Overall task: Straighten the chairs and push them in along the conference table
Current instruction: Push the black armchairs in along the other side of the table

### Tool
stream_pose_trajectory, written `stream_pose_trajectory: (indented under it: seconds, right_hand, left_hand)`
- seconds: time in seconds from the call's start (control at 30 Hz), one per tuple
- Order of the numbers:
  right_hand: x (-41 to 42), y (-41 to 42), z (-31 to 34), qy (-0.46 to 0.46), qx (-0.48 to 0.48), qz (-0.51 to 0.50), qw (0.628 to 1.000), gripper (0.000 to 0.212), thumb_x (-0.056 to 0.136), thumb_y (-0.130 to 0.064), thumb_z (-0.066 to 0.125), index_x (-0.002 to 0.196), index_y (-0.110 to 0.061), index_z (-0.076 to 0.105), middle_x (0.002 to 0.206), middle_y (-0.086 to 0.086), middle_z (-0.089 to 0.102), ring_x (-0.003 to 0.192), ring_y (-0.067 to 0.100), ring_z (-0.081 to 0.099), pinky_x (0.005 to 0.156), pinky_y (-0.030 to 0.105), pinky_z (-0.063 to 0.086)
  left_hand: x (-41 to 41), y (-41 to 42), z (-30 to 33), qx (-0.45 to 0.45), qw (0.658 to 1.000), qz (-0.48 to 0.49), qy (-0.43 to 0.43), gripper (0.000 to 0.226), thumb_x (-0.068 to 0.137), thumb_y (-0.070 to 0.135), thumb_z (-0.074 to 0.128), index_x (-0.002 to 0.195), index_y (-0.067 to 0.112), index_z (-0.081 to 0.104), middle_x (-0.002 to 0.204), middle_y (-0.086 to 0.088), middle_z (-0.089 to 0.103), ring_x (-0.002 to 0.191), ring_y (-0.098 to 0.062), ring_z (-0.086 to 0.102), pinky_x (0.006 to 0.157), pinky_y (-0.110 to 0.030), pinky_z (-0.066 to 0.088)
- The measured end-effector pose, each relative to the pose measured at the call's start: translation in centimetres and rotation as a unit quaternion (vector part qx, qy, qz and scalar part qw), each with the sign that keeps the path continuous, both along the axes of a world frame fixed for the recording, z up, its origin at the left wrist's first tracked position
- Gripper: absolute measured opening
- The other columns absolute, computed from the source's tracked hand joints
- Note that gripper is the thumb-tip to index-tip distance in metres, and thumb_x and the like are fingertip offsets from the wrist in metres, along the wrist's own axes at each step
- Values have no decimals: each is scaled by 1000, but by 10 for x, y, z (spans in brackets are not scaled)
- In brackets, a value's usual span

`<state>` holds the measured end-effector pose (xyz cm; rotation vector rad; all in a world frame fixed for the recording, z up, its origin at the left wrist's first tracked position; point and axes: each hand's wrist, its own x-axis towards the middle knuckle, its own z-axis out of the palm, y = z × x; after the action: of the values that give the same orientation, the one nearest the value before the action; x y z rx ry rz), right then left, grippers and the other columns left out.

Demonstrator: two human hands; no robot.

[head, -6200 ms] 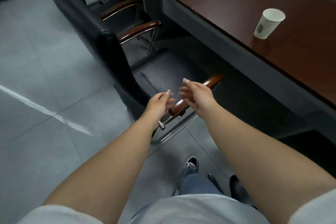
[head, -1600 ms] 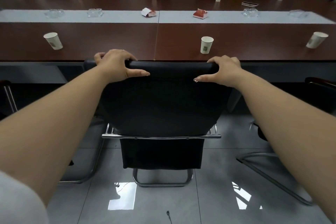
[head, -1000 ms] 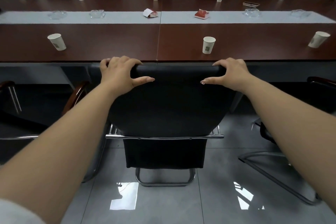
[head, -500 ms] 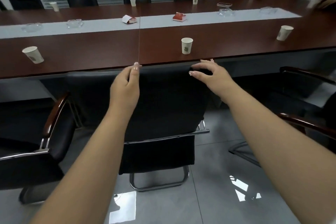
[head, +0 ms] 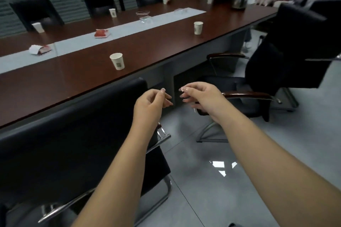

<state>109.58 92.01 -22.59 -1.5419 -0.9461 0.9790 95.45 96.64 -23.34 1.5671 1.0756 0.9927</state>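
At frame centre, the left hand (head: 150,104) and right hand (head: 202,97) hover with loosely curled fingers, holding nothing, between the tucked-in chair (head: 70,140) and the angled chair (head: 273,64).

No text, brand or number can be read. The nearest cup (head: 117,61) on the worktop (head: 77,73) bears a small greenish mark, perhaps a logo, too blurred to make out; the cup (head: 198,27) farther along looks alike.

Both bare forearms reach forward side by side. The left hand (head: 150,102) and right hand (head: 200,96) hang close together in the air, fingers (head: 184,89) loosely curled, holding nothing, fingertips nearly facing.
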Motion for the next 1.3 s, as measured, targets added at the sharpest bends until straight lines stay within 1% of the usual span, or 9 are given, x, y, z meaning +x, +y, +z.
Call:
stream_pose_trajectory:
  seconds: [0.2, 0.33, 0.5, 0.57, 0.67, 0.83, 0.97, 1.13, 1.3]
  right_hand:
    - [65, -12, -20, 10, -24, -78, 997, 16, 91, -24, 60, 75, -20, 64, 69, -5, 64, 67, 8, 57, 74, 26, 50]
    - [116, -9, -34, 31, -53, -108, 992, 23, 92, -23, 57, 70, -17, 59, 66, -3, 60, 62, 8, 54, 66, 20, 47]
    - [181, 3, -46, 54, -79, -123, 988, 25, 92, -24, 57, 69, -14, 56, 67, 1, 59, 55, 8, 51, 55, 15, 45]
    - [204, 8, -51, 57, -87, -125, 987, 26, 91, -24, 58, 68, -13, 56, 68, 2, 60, 56, 10, 52, 58, 17, 46]
    - [242, 14, -63, 63, -91, -137, 984, 28, 89, -25, 60, 65, -14, 55, 64, 2, 60, 58, 11, 54, 64, 21, 48]
    - [278, 20, -86, 101, -93, -144, 980, 26, 90, -20, 59, 65, -13, 56, 66, 2, 59, 57, 10, 52, 62, 19, 47]
    - [300, 35, -101, 111, -120, -136, 977, 22, 90, -16, 59, 69, -12, 57, 65, 2, 59, 56, 10, 50, 63, 21, 45]
    - [339, 74, -123, 114, -156, -151, 970, 23, 90, -17, 59, 67, -14, 57, 65, 2, 59, 55, 8, 50, 57, 15, 45]
    - [375, 130, -147, 92, -232, -156, 956, 21, 90, -19, 60, 70, -14, 57, 67, 0, 60, 58, 9, 52, 59, 16, 45]
  left_hand:
    - [69, 2, -15, -34, 996, -77, 9, 32, 95, 20, 49, 66, 20, 63, 69, -5, 64, 83, -30, 64, 83, -41, 50]
    - [125, 10, -24, -48, 993, -105, 16, 32, 97, 18, 46, 70, 16, 62, 66, -2, 63, 59, 0, 59, 65, -16, 48]
    - [196, 23, -32, -94, 990, -94, 35, 30, 98, 20, 44, 74, 15, 61, 67, 0, 61, 48, 10, 54, 47, -1, 40]
    - [222, 29, -36, -115, 990, -82, 28, 29, 97, 21, 45, 74, 15, 61, 68, -1, 62, 51, 7, 57, 51, -4, 43]
    - [262, 35, -44, -147, 985, -78, 37, 30, 97, 23, 45, 73, 16, 62, 70, -1, 64, 64, -7, 59, 64, -19, 47]
    - [306, 39, -63, -184, 975, -120, 46, 31, 97, 19, 45, 71, 14, 60, 67, -1, 62, 48, 4, 57, 50, -7, 46]
    - [333, 63, -79, -232, 965, -111, 53, 30, 97, 20, 44, 73, 13, 60, 67, -1, 62, 50, 1, 57, 53, -11, 46]
    - [373, 112, -109, -267, 954, -121, 55, 29, 97, 18, 44, 73, 11, 58, 66, -2, 60, 41, 3, 54, 43, -7, 42]
    - [409, 178, -148, -309, 939, -115, 95, 31, 97, 19, 44, 69, 15, 58, 65, 0, 60, 56, -9, 53, 49, -15, 39]
